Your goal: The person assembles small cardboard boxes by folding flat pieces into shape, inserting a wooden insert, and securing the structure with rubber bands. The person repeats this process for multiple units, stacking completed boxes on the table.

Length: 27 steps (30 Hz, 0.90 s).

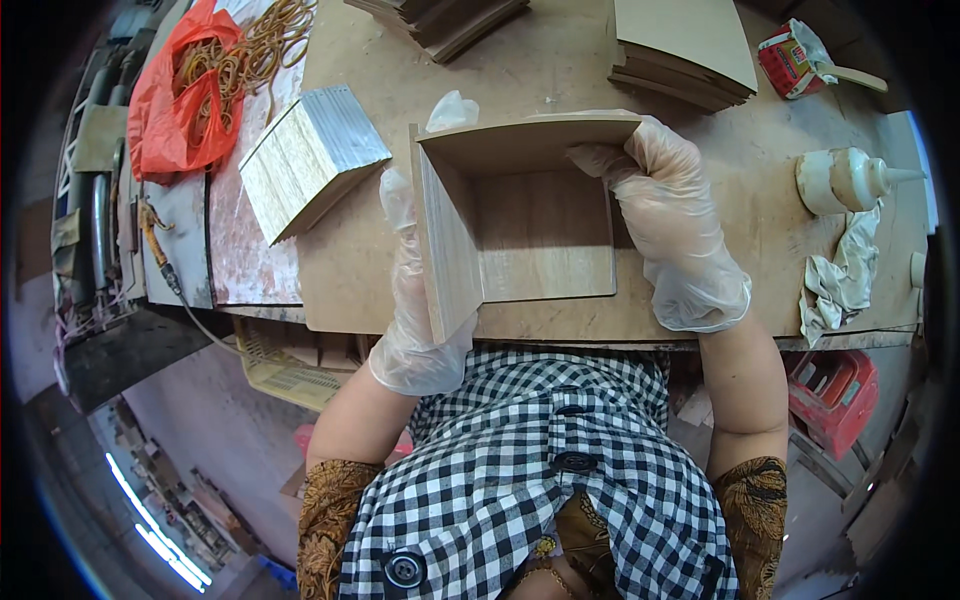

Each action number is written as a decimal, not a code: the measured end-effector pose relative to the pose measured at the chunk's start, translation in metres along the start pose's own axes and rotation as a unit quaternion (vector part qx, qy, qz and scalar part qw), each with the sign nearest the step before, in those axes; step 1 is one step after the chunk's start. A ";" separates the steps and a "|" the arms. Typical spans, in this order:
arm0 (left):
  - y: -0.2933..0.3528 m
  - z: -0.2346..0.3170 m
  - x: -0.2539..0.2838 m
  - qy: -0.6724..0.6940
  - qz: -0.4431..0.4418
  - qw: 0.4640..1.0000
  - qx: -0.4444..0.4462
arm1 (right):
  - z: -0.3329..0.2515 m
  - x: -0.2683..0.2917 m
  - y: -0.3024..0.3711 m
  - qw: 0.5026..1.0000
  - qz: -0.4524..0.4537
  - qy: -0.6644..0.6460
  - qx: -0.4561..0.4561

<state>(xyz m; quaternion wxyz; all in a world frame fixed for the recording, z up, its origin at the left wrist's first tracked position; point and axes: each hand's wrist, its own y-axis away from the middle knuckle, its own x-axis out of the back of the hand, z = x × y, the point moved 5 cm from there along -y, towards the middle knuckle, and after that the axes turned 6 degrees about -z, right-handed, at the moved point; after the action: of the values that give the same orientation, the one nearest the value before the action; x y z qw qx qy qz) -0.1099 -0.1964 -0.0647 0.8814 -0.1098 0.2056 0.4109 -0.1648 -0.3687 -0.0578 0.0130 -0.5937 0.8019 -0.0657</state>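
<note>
Here, an open box [545,235] is held over the table [340,290].
Its left side is clasped by the left hand [410,285], its far panel by the right hand [670,200]; a red packet [783,66] is lettered.

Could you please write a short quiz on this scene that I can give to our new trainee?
1. What do the left hand and the right hand hold between them?
2. True or false: both hands are bare.
3. Which of these holds tangled brown loops, some of which spill out beside it?
A) the yellow basket
B) the red plastic bag
C) the white bottle

Key
1. A partly open box of wood-grain panels.
2. False: both wear translucent gloves.
3. B
</note>
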 end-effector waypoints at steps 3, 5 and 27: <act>-0.001 0.000 -0.001 -0.033 -0.003 0.999 -0.004 | 0.000 -0.001 0.001 1.000 -0.005 -0.018 0.017; 0.002 -0.004 0.006 -0.015 -0.024 1.000 0.003 | 0.000 -0.002 0.001 1.000 -0.008 -0.002 0.026; -0.022 0.156 0.124 -0.767 -0.048 0.640 0.019 | -0.056 0.018 0.040 0.974 0.014 -0.007 0.224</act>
<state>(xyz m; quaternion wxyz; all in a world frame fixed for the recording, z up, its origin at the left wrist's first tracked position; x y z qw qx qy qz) 0.0208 -0.0696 0.0190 0.7433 0.2522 -0.5418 0.3005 -0.2140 -0.3698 -0.0057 0.1522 -0.5646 0.7751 -0.2396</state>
